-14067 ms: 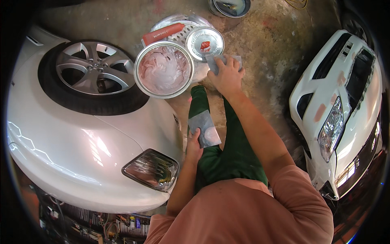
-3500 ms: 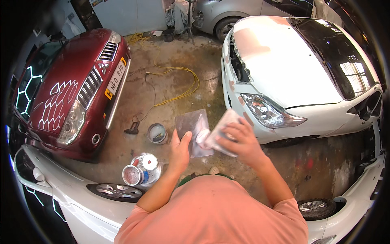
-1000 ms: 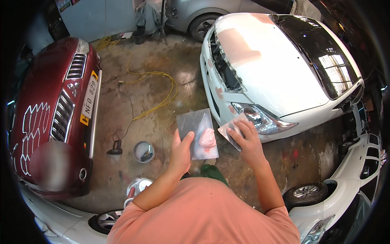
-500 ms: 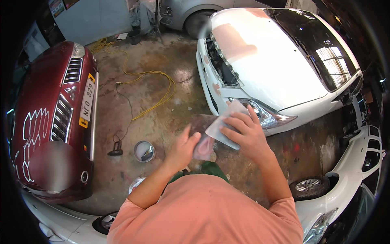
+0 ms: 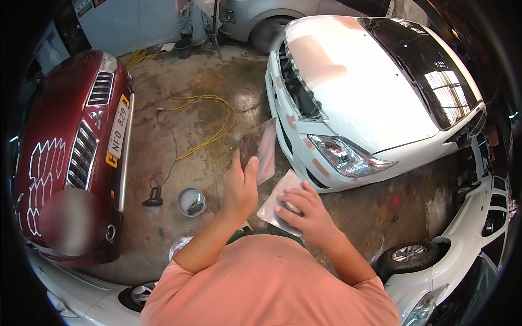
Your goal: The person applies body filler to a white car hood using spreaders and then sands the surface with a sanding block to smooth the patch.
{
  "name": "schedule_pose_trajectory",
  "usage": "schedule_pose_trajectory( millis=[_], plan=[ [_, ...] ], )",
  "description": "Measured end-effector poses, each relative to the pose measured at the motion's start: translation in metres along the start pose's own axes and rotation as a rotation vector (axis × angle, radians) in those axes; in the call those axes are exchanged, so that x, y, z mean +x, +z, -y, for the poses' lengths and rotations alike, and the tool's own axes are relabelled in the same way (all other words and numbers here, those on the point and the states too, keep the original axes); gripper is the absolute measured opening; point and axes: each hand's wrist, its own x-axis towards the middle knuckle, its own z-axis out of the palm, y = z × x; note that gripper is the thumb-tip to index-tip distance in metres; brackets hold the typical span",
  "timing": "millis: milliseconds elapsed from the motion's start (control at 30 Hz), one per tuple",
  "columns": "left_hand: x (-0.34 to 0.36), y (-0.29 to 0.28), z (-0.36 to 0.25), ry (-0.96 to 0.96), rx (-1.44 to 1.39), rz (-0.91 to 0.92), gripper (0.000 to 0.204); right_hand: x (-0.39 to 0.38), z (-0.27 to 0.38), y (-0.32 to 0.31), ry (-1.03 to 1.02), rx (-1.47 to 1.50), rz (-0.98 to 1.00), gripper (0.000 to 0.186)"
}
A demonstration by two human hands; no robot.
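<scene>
My left hand (image 5: 240, 187) is closed on the lower end of a thin flat sheet (image 5: 262, 149), with its thumb on the near side. That sheet is dark brown on one part and smeared pink on the other. Lower and to the right, my right hand (image 5: 309, 214) grips a pale, whitish flat sheet (image 5: 273, 208), its fingers bent over the top face. The two sheets are apart. What each is made of I cannot make out. Beyond them is a white car (image 5: 375, 98) with pink-brown patches on its hood and bumper.
A dark red car (image 5: 57, 119) stands at the left. On the floor lie a yellow cord (image 5: 220, 130), a black corded power tool (image 5: 154, 196) and a round tub (image 5: 191, 202) with things in it. Another white car (image 5: 457, 250) is at the lower right.
The two sheets have come apart. My left hand has raised and tilted its sheet upright; my right hand has moved down and left with the pale one.
</scene>
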Motion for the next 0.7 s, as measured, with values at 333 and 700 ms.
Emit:
schedule_pose_trajectory(
  millis=[333,700],
  plan=[
    [-0.024,0.006,0.007,-0.587,-0.82,-0.038,0.038,-0.014,-0.077,0.014,0.209,0.003,-0.064,0.044],
    [-0.019,0.002,0.017,-0.241,-0.48,0.038,0.042,0.015,-0.04,-0.028,-0.034,-0.264,-0.131,0.04]
  ],
)
